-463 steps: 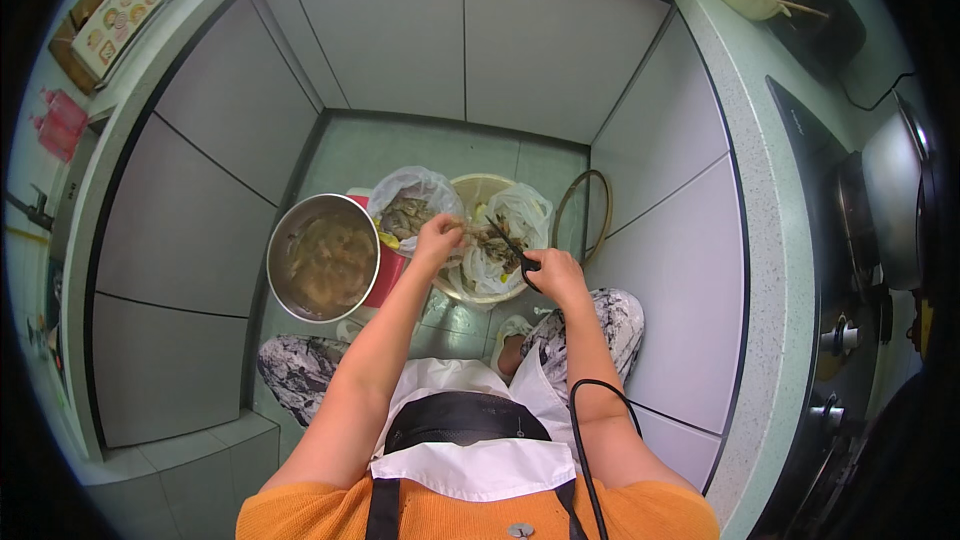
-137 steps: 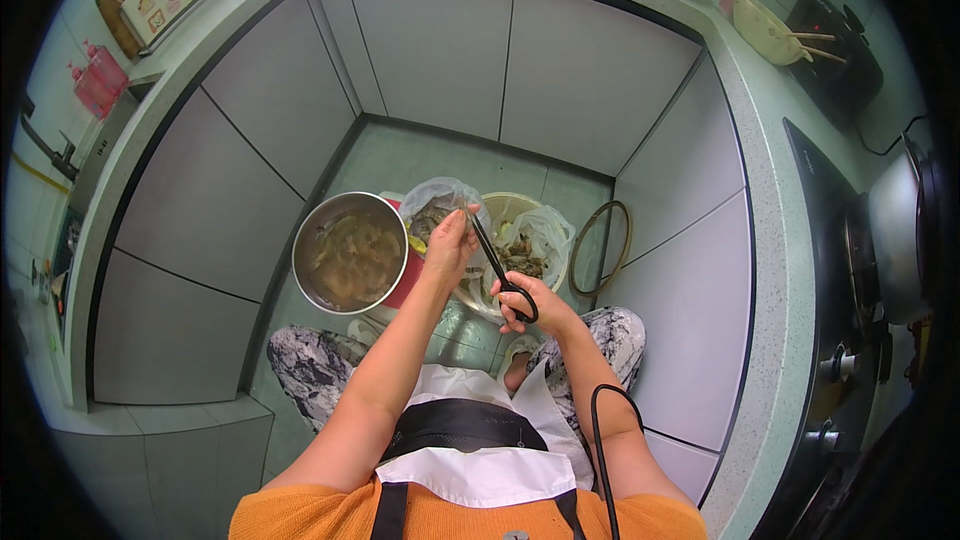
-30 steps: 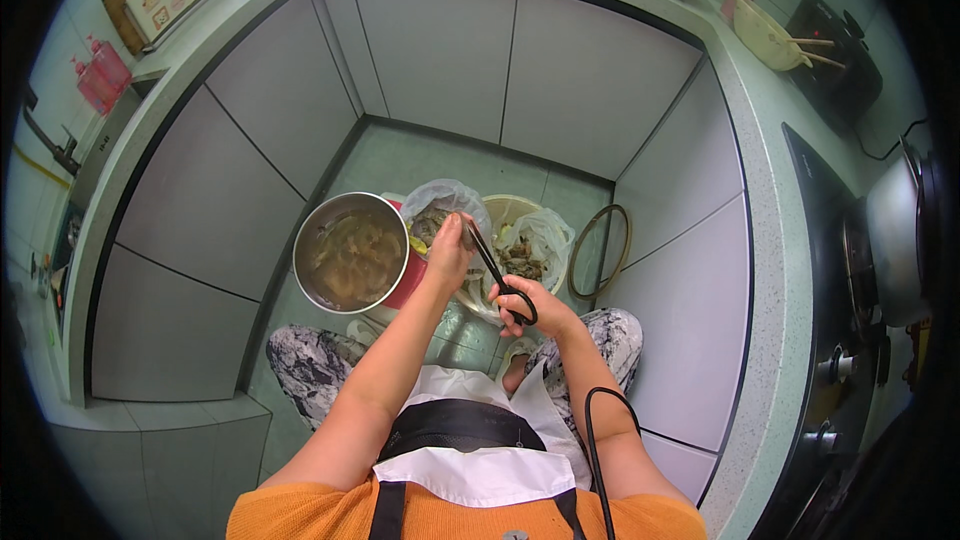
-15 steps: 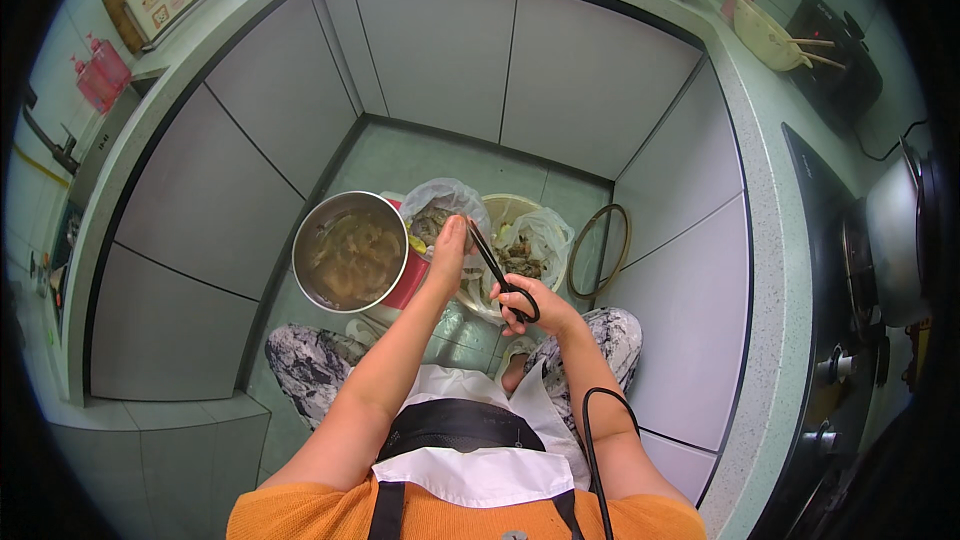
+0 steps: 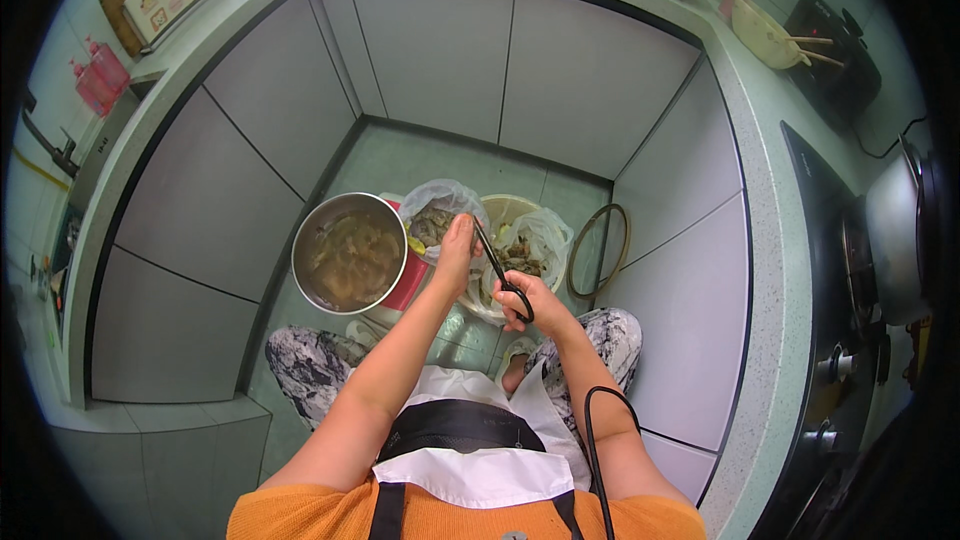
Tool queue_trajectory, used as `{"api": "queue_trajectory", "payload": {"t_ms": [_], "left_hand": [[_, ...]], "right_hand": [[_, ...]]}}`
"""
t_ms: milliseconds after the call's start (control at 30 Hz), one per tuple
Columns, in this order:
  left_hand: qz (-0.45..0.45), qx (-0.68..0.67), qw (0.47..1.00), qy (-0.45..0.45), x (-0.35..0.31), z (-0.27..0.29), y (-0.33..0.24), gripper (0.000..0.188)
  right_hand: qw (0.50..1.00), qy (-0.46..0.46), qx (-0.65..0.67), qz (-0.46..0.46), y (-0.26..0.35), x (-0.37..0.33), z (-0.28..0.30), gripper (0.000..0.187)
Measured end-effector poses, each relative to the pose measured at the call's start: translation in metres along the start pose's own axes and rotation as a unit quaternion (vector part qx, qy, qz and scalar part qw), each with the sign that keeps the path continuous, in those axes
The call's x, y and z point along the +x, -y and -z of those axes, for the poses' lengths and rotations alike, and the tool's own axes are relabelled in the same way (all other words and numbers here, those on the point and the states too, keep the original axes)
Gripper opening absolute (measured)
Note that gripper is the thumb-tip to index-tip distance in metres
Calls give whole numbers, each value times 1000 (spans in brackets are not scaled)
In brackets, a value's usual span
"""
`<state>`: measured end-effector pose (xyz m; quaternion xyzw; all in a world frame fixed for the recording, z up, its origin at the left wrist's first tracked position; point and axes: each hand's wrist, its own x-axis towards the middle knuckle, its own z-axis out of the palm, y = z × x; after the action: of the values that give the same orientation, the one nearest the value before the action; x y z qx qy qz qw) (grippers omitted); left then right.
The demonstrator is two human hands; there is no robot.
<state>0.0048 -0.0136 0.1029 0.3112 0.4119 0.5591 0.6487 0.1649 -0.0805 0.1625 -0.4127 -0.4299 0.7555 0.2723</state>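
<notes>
My right hand (image 5: 540, 304) grips a pair of black-handled scissors (image 5: 497, 265), fingers wrapped round the handle loops. The blades point up and left, their tips close to my left hand. My left hand (image 5: 458, 252) is closed, thumb uppermost; whatever it pinches is hidden behind the fingers. Just beyond it, a clear plastic bag (image 5: 447, 194) holds greyish, wet-looking pieces (image 5: 431, 226), perhaps seafood. Beneath both hands stands a cream bin (image 5: 509, 208) with a plastic liner (image 5: 553, 241) and brownish scraps (image 5: 521, 258) inside. To the left, a steel bowl (image 5: 300, 276) contains cloudy water and pale pieces (image 5: 352, 258).
A red surface (image 5: 411, 283) shows between the bowl and my left forearm. Grey cabinets (image 5: 430, 50) enclose the floor on several sides. A hose-like loop (image 5: 625, 258) leans by the right cabinet. My knees flank the work area. A black stove (image 5: 815, 340) lies on the right counter.
The scissor handles look closer together, and my right hand has shifted slightly left. My left hand stays nearly in place. The bowl, bag and bin have not moved.
</notes>
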Motion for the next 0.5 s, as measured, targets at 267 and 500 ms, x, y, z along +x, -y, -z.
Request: {"api": "queue_trajectory", "payload": {"t_ms": [267,500], "left_hand": [[9,-1,1000,-3,-2,-1,2,23],[16,-3,1000,1,-3,2,16,21]], "right_hand": [[1000,-7,-11,-10,-2,2,1,19],[998,-9,42,-38,-1,3,0,18]]}}
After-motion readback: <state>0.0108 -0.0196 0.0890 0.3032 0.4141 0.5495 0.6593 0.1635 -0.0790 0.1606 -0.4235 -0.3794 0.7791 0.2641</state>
